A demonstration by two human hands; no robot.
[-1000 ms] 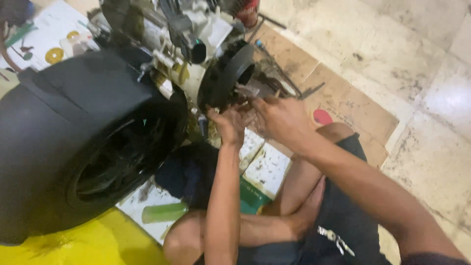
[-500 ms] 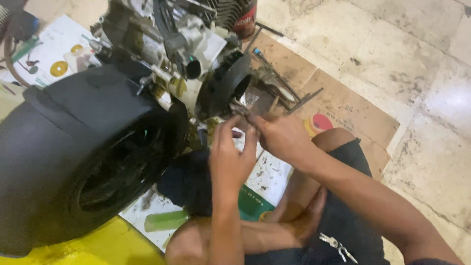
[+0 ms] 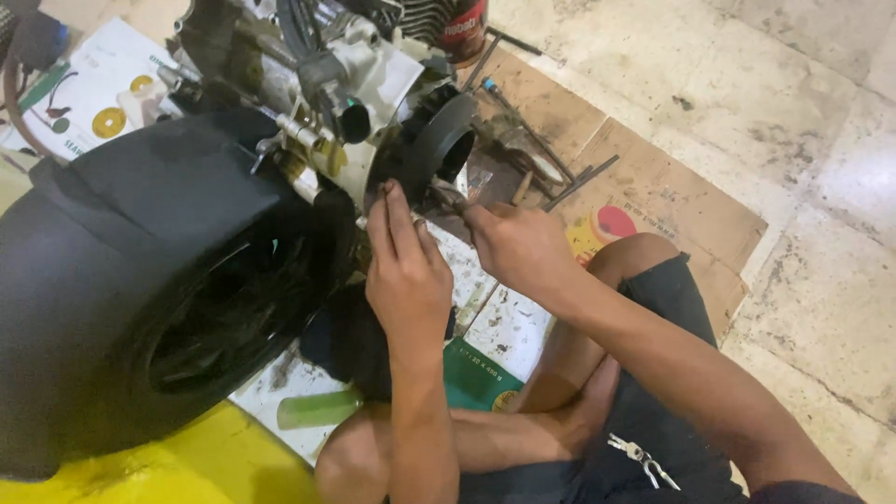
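Far left of our fingers sits the big black tyre. Our left hand has its fingers stretched flat, tips touching the engine beside the black round cover. Just right, our right hand pinches a small metal part. Beyond its knuckles, tools lie on cardboard.

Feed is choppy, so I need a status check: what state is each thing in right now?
Left hand: fingers straight, tips against the black round cover.
Right hand: closed, pinching something small, too hidden to identify.
Engine: exposed, lying on the floor.
Tyre: still mounted, on its side.
Cardboard: flat, stained.
Rods: loose on the cardboard.
Keys: hanging at the shorts.
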